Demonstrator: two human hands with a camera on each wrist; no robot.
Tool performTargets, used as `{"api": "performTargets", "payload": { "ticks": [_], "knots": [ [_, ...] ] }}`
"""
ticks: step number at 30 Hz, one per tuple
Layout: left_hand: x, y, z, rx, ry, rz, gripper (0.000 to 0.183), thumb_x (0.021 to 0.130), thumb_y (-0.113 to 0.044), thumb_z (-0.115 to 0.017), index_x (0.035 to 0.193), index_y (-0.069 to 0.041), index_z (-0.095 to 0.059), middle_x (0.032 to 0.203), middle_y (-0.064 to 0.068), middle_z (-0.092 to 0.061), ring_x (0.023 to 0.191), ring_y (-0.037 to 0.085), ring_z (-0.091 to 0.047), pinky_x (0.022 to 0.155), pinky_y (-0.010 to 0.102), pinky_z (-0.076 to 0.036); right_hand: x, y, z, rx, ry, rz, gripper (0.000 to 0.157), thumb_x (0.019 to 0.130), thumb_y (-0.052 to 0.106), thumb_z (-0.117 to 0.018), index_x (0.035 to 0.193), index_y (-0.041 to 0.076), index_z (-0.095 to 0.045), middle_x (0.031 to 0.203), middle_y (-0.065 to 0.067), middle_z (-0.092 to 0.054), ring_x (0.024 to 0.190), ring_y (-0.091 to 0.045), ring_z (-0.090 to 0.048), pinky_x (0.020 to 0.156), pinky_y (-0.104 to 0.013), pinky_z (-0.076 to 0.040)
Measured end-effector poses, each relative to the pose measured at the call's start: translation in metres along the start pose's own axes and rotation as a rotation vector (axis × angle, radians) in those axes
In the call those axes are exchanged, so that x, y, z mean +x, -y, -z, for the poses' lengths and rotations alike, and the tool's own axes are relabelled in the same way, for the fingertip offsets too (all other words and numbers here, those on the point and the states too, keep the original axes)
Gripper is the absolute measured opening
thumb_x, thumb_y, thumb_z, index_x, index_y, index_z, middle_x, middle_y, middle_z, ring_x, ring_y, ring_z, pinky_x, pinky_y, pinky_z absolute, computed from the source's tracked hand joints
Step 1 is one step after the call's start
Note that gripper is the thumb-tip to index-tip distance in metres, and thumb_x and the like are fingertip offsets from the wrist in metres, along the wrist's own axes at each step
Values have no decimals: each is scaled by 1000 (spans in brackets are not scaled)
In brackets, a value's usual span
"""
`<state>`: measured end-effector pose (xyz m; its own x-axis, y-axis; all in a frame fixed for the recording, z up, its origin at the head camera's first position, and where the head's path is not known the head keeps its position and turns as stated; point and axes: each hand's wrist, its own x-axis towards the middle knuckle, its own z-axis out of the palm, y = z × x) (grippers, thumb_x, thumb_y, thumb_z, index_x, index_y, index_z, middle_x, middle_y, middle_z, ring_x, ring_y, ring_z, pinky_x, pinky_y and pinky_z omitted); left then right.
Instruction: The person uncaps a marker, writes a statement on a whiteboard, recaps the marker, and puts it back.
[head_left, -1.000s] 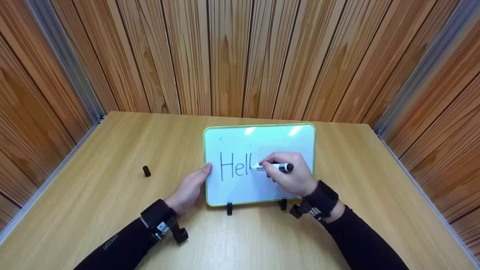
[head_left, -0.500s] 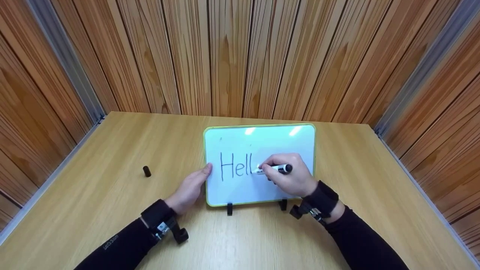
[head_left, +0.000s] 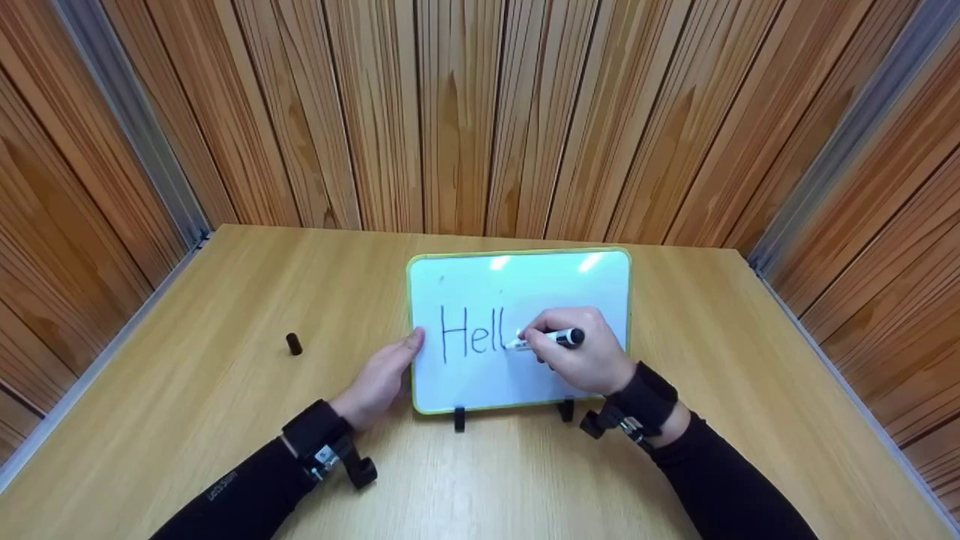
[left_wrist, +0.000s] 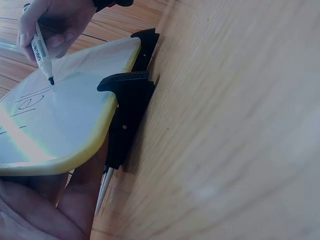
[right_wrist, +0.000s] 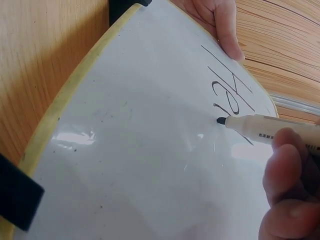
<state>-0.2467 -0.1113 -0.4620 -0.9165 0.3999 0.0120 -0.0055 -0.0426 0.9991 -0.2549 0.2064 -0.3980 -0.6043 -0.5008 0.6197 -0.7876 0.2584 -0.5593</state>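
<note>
A small whiteboard [head_left: 480, 386] with a yellow-green rim leans on a black stand [left_wrist: 131, 117]. "Hell" is written on it in dark ink. My left hand [head_left: 381, 379] grips its left edge, thumb on the front face and fingers behind, as the left wrist view shows. My right hand [head_left: 585, 351] pinches a white marker [head_left: 541, 341] with a black end between thumb and fingers. In the right wrist view the marker's dark tip [right_wrist: 221, 120] is right at the board's surface, by the foot of the last "l".
A black marker cap [head_left: 294, 343] lies on the wooden table [head_left: 225, 390] to the left of the board. Two black stand feet [head_left: 460, 420] jut out under the board's lower edge. Wood-panelled walls [head_left: 457, 112] enclose the table behind and at both sides.
My right hand has shifted slightly down with the marker, and the second "l" now reaches lower with its foot at the tip. My left hand stays on the board's edge.
</note>
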Motion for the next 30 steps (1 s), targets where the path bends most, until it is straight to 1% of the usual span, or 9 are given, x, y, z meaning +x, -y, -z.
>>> {"api": "performTargets", "payload": {
  "ticks": [5,10,13,16,19,22,24,26,30],
  "knots": [
    [0,0,1,5,13,6,70,121,-54,-35,166,-2,-47,158,16,-63,149,30,-56,127,46,-38,1,3,3,-3,-16,48,21,101,-10,-68,91,3,-81,73,-8,-73,58,-9,-59,57,-19,-50],
    [1,0,1,5,8,11,69,121,-54,-36,165,-3,-49,157,16,-64,148,30,-58,128,50,-36,3,5,9,-19,-62,99,23,99,-11,-67,92,4,-82,72,-5,-74,57,-11,-61,57,-21,-51],
    [1,2,0,3,-7,10,68,121,-53,-37,164,-1,-50,156,16,-65,148,31,-57,129,51,-34,3,4,11,-10,-87,94,23,99,-12,-67,93,4,-82,71,-5,-73,56,-11,-61,55,-20,-50],
    [1,3,-1,5,-18,8,68,121,-53,-37,163,0,-51,156,16,-65,150,31,-55,131,52,-31,1,3,13,10,-95,68,23,100,-12,-67,94,3,-83,72,-7,-74,56,-13,-62,54,-20,-51],
    [1,3,0,13,-21,2,69,121,-53,-37,163,0,-51,156,17,-65,150,32,-55,131,53,-31,-1,3,15,21,-96,49,22,102,-11,-67,97,3,-83,73,-6,-74,58,-15,-63,56,-20,-53],
    [1,2,0,19,-24,-3,70,121,-54,-37,163,0,-50,156,17,-64,150,33,-55,130,53,-32,-3,2,17,23,-100,48,22,102,-12,-66,97,3,-82,74,-4,-74,57,-17,-64,56,-20,-54],
    [1,2,0,21,-26,-8,69,121,-54,-36,163,0,-51,156,17,-64,151,32,-54,131,53,-31,-4,2,17,24,-104,46,22,102,-12,-66,97,3,-82,74,-3,-73,57,-17,-64,56,-20,-54],
    [1,2,0,15,-23,-16,68,122,-51,-36,161,2,-52,156,18,-65,151,32,-53,131,51,-31,-5,1,17,29,-109,45,22,102,-12,-66,97,3,-82,73,-3,-73,56,-18,-64,55,-21,-55],
    [1,2,-1,12,-21,-33,66,123,-46,-34,158,6,-54,153,20,-66,149,33,-54,129,47,-34,-6,0,17,27,-108,42,21,102,-11,-67,98,2,-82,74,-4,-74,56,-18,-65,56,-21,-56]
  ]
}}
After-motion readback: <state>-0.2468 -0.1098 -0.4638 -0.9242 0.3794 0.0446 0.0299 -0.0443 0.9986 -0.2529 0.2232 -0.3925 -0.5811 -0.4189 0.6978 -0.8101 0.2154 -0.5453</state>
